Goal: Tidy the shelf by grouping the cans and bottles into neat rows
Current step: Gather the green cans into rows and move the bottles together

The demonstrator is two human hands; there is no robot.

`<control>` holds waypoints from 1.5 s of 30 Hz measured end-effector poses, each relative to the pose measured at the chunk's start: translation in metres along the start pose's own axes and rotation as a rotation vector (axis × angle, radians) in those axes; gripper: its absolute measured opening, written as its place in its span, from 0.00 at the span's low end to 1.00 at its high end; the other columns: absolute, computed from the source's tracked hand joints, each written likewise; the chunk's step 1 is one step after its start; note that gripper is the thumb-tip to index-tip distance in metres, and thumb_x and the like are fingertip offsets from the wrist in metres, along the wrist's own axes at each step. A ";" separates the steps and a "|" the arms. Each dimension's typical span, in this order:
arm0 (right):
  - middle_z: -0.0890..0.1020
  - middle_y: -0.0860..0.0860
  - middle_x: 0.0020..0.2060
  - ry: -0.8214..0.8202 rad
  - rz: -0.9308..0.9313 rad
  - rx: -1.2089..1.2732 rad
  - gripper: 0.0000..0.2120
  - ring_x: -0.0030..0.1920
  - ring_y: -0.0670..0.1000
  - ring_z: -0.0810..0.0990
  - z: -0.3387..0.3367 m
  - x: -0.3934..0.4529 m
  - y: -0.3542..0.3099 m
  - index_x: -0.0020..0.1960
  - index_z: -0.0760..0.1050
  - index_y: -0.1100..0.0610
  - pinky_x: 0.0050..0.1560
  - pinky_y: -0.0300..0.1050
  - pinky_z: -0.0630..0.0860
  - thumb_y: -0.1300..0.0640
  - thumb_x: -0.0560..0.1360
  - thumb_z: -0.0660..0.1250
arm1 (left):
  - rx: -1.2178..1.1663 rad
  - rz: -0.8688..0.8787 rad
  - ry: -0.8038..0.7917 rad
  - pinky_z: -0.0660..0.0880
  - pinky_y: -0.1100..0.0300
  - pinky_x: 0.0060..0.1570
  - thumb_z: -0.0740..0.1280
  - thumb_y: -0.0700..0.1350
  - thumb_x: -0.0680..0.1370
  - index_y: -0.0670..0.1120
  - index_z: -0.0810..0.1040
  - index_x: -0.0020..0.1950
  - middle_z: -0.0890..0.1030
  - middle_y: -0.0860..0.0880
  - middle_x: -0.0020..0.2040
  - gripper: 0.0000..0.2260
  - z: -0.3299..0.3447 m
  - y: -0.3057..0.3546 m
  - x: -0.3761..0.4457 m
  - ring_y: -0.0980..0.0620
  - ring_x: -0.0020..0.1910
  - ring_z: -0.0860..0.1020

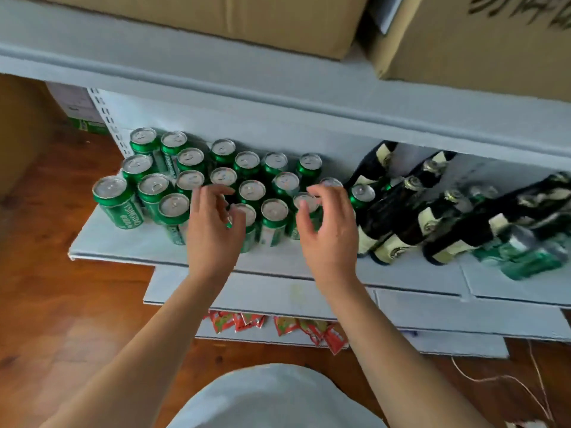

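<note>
Two cardboard boxes (197, 20) top white shelving (278, 88) over wooden floor (46, 304).

Shop stockroom (shelf (278, 257), cartons (216, 23))

**Lighting and picture quality: soft daylight, blur to the right**

Illumination is even and diffuse, source not visible. The silver tops of the green aluminium cans (191, 180) carry mild glare. Right of the cans, the dark glass bottles (411, 211) smear with motion blur. Above the cans, the pale grey shelf edge (278, 97) bows from wide-angle distortion. Shadows beneath it are shallow.
</note>
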State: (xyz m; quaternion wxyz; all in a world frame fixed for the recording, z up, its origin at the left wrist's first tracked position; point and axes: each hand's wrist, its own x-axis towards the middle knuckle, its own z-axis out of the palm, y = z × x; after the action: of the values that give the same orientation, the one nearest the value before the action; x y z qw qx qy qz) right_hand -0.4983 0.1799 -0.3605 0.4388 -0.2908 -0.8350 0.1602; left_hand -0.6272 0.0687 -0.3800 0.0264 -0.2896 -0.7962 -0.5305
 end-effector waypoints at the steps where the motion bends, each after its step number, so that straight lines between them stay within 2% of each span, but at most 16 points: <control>1: 0.77 0.53 0.51 0.091 0.090 -0.006 0.09 0.49 0.52 0.77 -0.019 -0.006 0.017 0.56 0.76 0.62 0.51 0.46 0.76 0.60 0.78 0.65 | -0.039 0.072 -0.094 0.73 0.57 0.43 0.66 0.38 0.75 0.46 0.74 0.57 0.72 0.50 0.48 0.11 0.017 0.016 -0.002 0.52 0.41 0.73; 5: 0.73 0.55 0.57 0.260 0.418 -0.070 0.14 0.51 0.52 0.76 -0.083 -0.030 0.087 0.62 0.71 0.61 0.49 0.42 0.75 0.60 0.78 0.65 | -0.103 0.203 -0.456 0.75 0.64 0.55 0.72 0.43 0.75 0.46 0.73 0.66 0.75 0.48 0.58 0.21 0.097 0.070 -0.019 0.54 0.51 0.77; 8: 0.70 0.55 0.62 0.124 0.499 -0.091 0.25 0.57 0.53 0.75 -0.107 -0.036 0.135 0.69 0.66 0.59 0.56 0.46 0.75 0.54 0.76 0.70 | -0.062 0.168 -0.645 0.73 0.53 0.63 0.75 0.47 0.72 0.46 0.66 0.73 0.73 0.46 0.66 0.32 0.153 0.092 -0.029 0.49 0.63 0.74; 11: 0.68 0.54 0.69 -0.092 0.476 -0.030 0.36 0.68 0.51 0.69 -0.112 -0.027 0.176 0.75 0.60 0.58 0.65 0.37 0.68 0.47 0.74 0.72 | 0.004 0.116 -0.704 0.73 0.51 0.61 0.76 0.49 0.70 0.47 0.65 0.73 0.74 0.45 0.67 0.35 0.192 0.107 -0.036 0.45 0.65 0.74; 14: 0.70 0.54 0.67 -0.254 0.448 0.095 0.40 0.68 0.50 0.69 -0.111 -0.013 0.203 0.74 0.61 0.58 0.62 0.33 0.66 0.45 0.70 0.74 | 0.079 0.091 -0.640 0.69 0.60 0.50 0.77 0.45 0.70 0.44 0.69 0.69 0.79 0.46 0.62 0.30 0.213 0.119 -0.042 0.44 0.62 0.76; 17: 0.75 0.54 0.62 -0.308 0.436 0.131 0.36 0.63 0.54 0.74 -0.108 -0.005 0.217 0.70 0.66 0.60 0.56 0.41 0.72 0.48 0.68 0.77 | 0.135 0.055 -0.575 0.66 0.61 0.46 0.77 0.43 0.70 0.44 0.70 0.66 0.80 0.48 0.58 0.27 0.216 0.125 -0.047 0.46 0.56 0.78; 21: 0.76 0.51 0.61 -0.322 0.388 0.099 0.33 0.61 0.52 0.75 -0.113 -0.009 0.242 0.68 0.66 0.56 0.52 0.49 0.78 0.45 0.70 0.74 | 0.125 0.014 -0.498 0.72 0.59 0.46 0.78 0.46 0.69 0.48 0.71 0.61 0.79 0.56 0.49 0.25 0.226 0.135 -0.062 0.54 0.48 0.77; 27: 0.74 0.54 0.67 -0.391 0.444 0.204 0.41 0.66 0.52 0.73 -0.133 0.003 0.263 0.75 0.59 0.58 0.63 0.44 0.73 0.48 0.70 0.76 | 0.085 -0.029 -0.398 0.73 0.63 0.47 0.77 0.48 0.70 0.49 0.71 0.64 0.80 0.55 0.54 0.26 0.250 0.139 -0.088 0.57 0.51 0.78; 29: 0.74 0.54 0.67 -0.436 0.431 0.151 0.38 0.66 0.51 0.73 -0.153 0.000 0.259 0.76 0.60 0.58 0.64 0.45 0.73 0.49 0.72 0.74 | 0.095 -0.049 -0.361 0.75 0.60 0.49 0.77 0.48 0.70 0.48 0.70 0.65 0.79 0.53 0.55 0.26 0.255 0.136 -0.093 0.55 0.53 0.78; 32: 0.82 0.53 0.52 -0.160 0.353 0.066 0.16 0.51 0.50 0.81 -0.204 -0.013 0.262 0.63 0.74 0.59 0.50 0.49 0.80 0.60 0.77 0.67 | 0.140 -0.048 -0.340 0.77 0.51 0.54 0.78 0.48 0.70 0.45 0.69 0.66 0.77 0.49 0.56 0.29 0.261 0.130 -0.102 0.48 0.56 0.77; 35: 0.83 0.53 0.45 0.018 0.313 -0.041 0.09 0.45 0.51 0.81 -0.241 0.000 0.297 0.53 0.78 0.60 0.45 0.43 0.78 0.68 0.76 0.64 | 0.139 -0.073 -0.225 0.74 0.48 0.61 0.78 0.49 0.69 0.43 0.64 0.70 0.71 0.45 0.62 0.36 0.265 0.132 -0.115 0.44 0.62 0.73; 37: 0.82 0.55 0.50 -0.106 0.288 -0.140 0.12 0.50 0.55 0.81 -0.248 0.028 0.322 0.57 0.78 0.61 0.50 0.42 0.75 0.69 0.76 0.63 | 0.156 -0.057 -0.136 0.71 0.50 0.66 0.78 0.48 0.68 0.41 0.62 0.71 0.67 0.43 0.63 0.38 0.268 0.139 -0.125 0.43 0.64 0.69; 39: 0.80 0.57 0.58 -0.371 0.167 -0.236 0.18 0.58 0.58 0.78 -0.244 0.062 0.339 0.64 0.75 0.61 0.59 0.46 0.72 0.71 0.75 0.61 | 0.161 -0.075 -0.071 0.67 0.52 0.68 0.77 0.47 0.69 0.43 0.62 0.71 0.65 0.42 0.65 0.37 0.270 0.150 -0.136 0.43 0.66 0.65; 41: 0.75 0.57 0.67 -0.681 0.142 -0.258 0.25 0.66 0.58 0.74 -0.233 0.095 0.346 0.70 0.70 0.59 0.66 0.47 0.68 0.72 0.74 0.62 | 0.127 -0.094 0.023 0.67 0.45 0.68 0.75 0.47 0.70 0.46 0.62 0.69 0.63 0.43 0.65 0.33 0.270 0.162 -0.144 0.42 0.66 0.64; 43: 0.72 0.56 0.70 -0.909 0.164 -0.231 0.23 0.68 0.58 0.71 -0.220 0.116 0.353 0.72 0.69 0.57 0.71 0.51 0.65 0.67 0.78 0.62 | 0.090 -0.056 0.130 0.68 0.42 0.64 0.71 0.44 0.72 0.45 0.65 0.66 0.63 0.43 0.64 0.25 0.266 0.174 -0.151 0.40 0.64 0.66; 45: 0.74 0.56 0.68 -1.075 0.070 -0.344 0.19 0.66 0.59 0.73 -0.207 0.122 0.358 0.69 0.72 0.57 0.70 0.56 0.68 0.58 0.79 0.61 | 0.097 0.079 0.169 0.69 0.43 0.60 0.69 0.38 0.73 0.40 0.68 0.62 0.65 0.41 0.60 0.19 0.264 0.183 -0.155 0.39 0.60 0.67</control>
State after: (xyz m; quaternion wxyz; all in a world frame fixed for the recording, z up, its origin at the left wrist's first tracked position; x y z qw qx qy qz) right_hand -0.2587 0.5379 -0.3527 -0.1076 -0.2631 -0.9450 0.1617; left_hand -0.3386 0.2780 -0.3969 0.1283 -0.2734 -0.8040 -0.5123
